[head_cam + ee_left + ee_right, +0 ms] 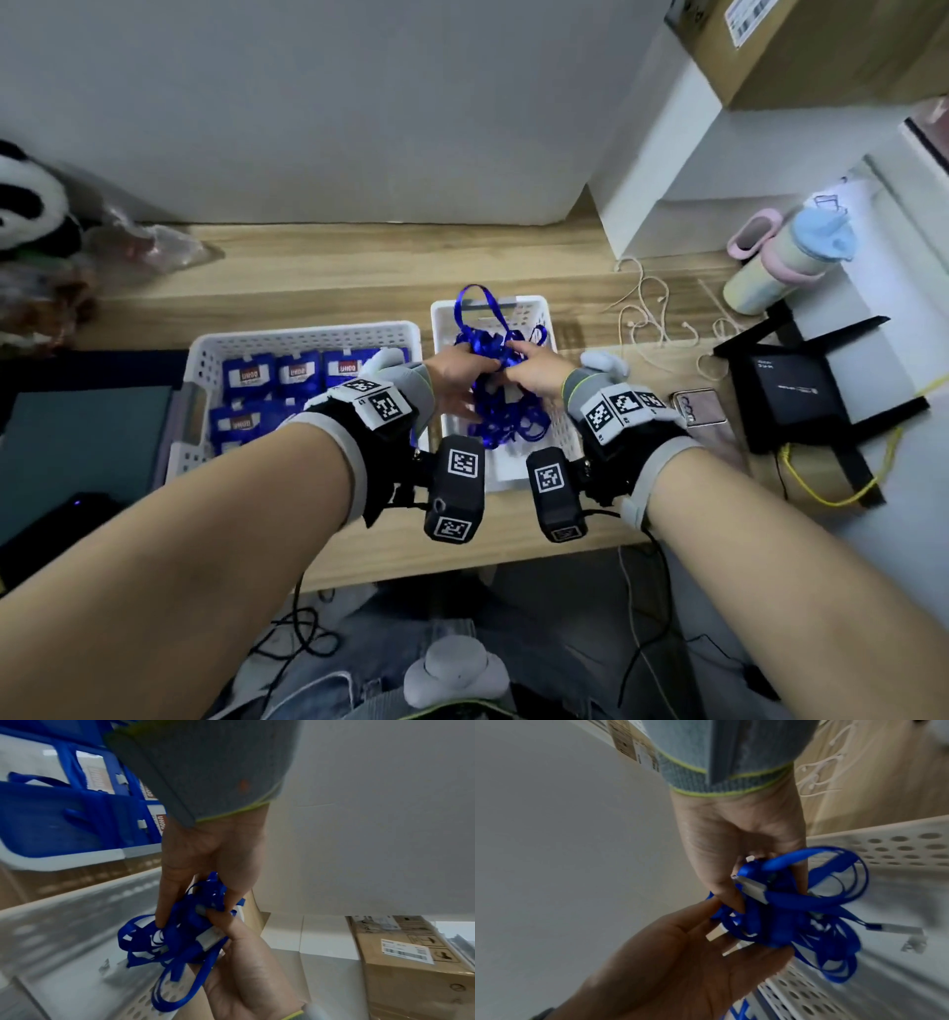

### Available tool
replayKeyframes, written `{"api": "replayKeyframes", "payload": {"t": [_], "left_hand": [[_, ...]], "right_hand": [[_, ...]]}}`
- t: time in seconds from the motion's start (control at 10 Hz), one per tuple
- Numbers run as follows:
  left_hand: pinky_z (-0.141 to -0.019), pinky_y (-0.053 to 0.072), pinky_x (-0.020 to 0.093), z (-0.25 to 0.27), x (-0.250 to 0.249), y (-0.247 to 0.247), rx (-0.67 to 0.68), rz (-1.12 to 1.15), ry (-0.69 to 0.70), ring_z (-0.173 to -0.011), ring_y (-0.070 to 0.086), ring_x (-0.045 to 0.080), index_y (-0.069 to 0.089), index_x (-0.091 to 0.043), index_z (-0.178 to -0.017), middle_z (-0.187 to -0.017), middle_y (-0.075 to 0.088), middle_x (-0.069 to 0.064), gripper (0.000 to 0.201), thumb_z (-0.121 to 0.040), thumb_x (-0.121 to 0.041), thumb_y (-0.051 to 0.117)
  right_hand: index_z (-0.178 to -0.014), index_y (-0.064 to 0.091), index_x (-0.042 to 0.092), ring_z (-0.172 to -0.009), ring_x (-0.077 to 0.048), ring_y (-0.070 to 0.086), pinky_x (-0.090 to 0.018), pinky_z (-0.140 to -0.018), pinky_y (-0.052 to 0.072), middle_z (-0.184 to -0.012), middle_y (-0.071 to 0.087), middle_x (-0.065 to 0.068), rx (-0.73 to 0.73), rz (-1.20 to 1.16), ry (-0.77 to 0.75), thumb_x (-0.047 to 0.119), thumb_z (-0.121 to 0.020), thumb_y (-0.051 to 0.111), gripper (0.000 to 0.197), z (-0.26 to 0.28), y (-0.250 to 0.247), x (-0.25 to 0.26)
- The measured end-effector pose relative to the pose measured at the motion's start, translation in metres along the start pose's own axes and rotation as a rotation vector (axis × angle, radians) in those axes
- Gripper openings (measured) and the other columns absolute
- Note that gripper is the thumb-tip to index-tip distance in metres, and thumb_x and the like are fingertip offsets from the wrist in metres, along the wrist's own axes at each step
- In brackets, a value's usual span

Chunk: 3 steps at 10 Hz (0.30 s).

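Observation:
A tangle of blue lanyards [506, 406] with metal clips hangs just above a small white perforated basket [441, 318] on the wooden desk. My left hand [480, 367] grips the bundle from the left, thumb and fingers on either side of it [197, 912]. My right hand [518, 360] grips it from the right and pinches straps beside a metal clip [752, 888]. In the right wrist view the right hand [766, 892] is curled into the straps. One loop sticks up over the basket's far rim. A larger white basket [303, 331] to the left holds several blue badge holders [298, 375].
Right of the small basket lie a phone [698, 406], a black router [801, 395] with a yellow cable, a white earphone cord [652, 308] and a pastel bottle [785, 257]. A dark pad [77, 442] sits at the left, a panda plush [25, 200] at the far left.

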State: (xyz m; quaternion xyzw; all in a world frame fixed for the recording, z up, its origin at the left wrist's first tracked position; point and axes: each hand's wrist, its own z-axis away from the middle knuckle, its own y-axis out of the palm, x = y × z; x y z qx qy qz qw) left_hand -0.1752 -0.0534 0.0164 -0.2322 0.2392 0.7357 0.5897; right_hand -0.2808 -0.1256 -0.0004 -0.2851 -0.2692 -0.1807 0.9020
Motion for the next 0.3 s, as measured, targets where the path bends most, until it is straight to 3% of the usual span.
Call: {"api": "replayKeyframes", "payload": {"t": [0.1,0.2,0.3], "left_hand": [[-0.093,0.048,0.051,-0.004,0.008,0.002,-0.040,-0.045,-0.065,-0.116,0.050,0.032,0.048,-0.012,-0.129,-0.142,0.043,0.011,0.035,-0.096,-0.021,0.051],[-0.093,0.048,0.047,-0.009,0.012,0.000,-0.076,-0.051,-0.086,-0.126,0.045,0.032,0.045,-0.006,-0.135,-0.146,0.037,0.008,0.042,-0.095,-0.020,0.052],[-0.086,0.050,0.039,-0.016,0.013,-0.004,-0.147,-0.026,-0.030,-0.111,0.057,0.027,0.050,-0.002,-0.130,-0.137,0.050,0.012,0.039,-0.094,-0.017,0.054]], "right_hand": [[-0.141,0.040,0.014,-0.092,-0.018,0.047,-0.029,-0.078,0.040,-0.110,0.054,-0.010,0.047,0.121,0.055,0.017,-0.090,0.054,0.053,0.002,-0.008,-0.007],[-0.116,0.057,0.005,-0.077,-0.016,0.055,-0.029,-0.070,0.049,-0.094,0.056,-0.006,0.075,0.139,0.108,0.017,-0.091,0.052,0.028,-0.001,-0.013,-0.007],[-0.080,0.055,0.009,-0.070,-0.020,0.058,-0.031,-0.067,0.054,-0.087,0.060,-0.012,-0.060,0.010,0.092,0.011,-0.087,0.053,0.008,-0.015,-0.017,-0.009]]}}
